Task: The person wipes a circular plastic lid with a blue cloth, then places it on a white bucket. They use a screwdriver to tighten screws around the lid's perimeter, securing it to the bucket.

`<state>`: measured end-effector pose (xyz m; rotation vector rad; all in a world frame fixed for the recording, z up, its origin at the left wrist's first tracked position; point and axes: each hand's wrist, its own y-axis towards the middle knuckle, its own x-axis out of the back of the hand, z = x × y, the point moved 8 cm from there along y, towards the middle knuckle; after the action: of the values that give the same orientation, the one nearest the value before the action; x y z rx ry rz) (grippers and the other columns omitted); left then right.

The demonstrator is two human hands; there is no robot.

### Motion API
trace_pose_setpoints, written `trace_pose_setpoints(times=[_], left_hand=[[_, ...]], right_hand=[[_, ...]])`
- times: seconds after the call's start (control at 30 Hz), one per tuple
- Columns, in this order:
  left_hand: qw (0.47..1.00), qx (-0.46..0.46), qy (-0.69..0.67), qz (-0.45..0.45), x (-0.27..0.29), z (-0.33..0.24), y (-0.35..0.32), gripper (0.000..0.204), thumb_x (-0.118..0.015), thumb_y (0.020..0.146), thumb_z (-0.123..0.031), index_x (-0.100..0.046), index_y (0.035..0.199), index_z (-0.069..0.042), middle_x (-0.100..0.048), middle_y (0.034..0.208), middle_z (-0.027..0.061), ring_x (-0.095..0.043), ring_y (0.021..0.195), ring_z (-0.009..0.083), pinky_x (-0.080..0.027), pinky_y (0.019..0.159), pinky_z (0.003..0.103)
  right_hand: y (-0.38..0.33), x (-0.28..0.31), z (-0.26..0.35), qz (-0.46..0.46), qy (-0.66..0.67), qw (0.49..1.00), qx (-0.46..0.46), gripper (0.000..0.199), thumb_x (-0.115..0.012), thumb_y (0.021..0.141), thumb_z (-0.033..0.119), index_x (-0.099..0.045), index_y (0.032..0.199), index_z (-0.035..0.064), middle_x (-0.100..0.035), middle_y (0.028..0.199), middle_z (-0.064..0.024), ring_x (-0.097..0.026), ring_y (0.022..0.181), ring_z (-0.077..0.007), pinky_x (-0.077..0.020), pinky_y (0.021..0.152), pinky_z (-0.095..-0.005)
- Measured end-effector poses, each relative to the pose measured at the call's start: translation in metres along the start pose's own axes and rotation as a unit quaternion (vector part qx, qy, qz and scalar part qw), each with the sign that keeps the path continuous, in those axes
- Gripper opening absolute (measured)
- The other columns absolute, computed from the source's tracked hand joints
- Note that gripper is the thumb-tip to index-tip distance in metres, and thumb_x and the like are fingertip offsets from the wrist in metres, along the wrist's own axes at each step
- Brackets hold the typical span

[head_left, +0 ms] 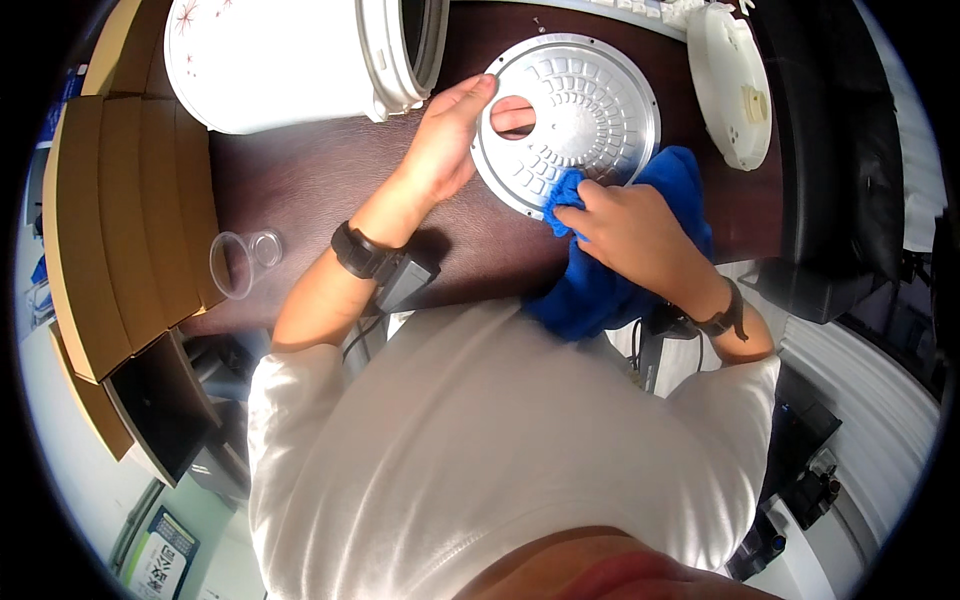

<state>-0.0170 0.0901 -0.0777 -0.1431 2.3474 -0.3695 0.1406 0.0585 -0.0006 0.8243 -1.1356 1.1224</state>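
Fingers of the left hand are hooked through the centre hole of the round metal plate, pinning it flat on the dark worktop. Just below them, the right hand is clenched around a blue cloth, pressed on the plate's near rim. Firm, even strokes along the ribbed grooves are judged best, with the plate kept pinned. Beyond the left fingers a white cooker body is seen lying on its side.

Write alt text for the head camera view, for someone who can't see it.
Seen from above, a person's right hand presses a blue cloth on a round metal plate that the left hand steadies on a dark table. A white cooker pot lies tipped nearby.
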Motion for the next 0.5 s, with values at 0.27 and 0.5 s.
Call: trace_pose_setpoints(times=[0.27, 0.5], left_hand=[[1.000, -0.011, 0.014, 0.012, -0.005, -0.002, -0.003, 0.033, -0.041, 0.105, -0.022, -0.050, 0.121, 0.005, -0.064, 0.108, 0.0157, -0.066, 0.095, 0.0187, -0.057, 0.087, 0.032], [1.000, 0.021, 0.002, -0.024, 0.012, -0.001, 0.002, 0.040, -0.035, 0.106, -0.027, -0.052, 0.122, 0.006, -0.064, 0.115, 0.0180, -0.066, 0.100, 0.0215, -0.056, 0.092, 0.036]], right_hand=[[-0.028, 0.013, -0.029, 0.011, -0.021, 0.998, -0.055, 0.019, -0.071, 0.074, 0.014, -0.059, 0.088, 0.0117, -0.051, 0.081, -0.0074, -0.063, 0.067, -0.0240, -0.0488, 0.056, -0.0353], [-0.061, 0.020, -0.093, -0.031, -0.065, 0.975, -0.209, 0.023, -0.072, 0.075, 0.014, -0.063, 0.095, 0.0127, -0.056, 0.087, -0.0085, -0.064, 0.070, -0.0289, -0.0497, 0.060, -0.0386]])
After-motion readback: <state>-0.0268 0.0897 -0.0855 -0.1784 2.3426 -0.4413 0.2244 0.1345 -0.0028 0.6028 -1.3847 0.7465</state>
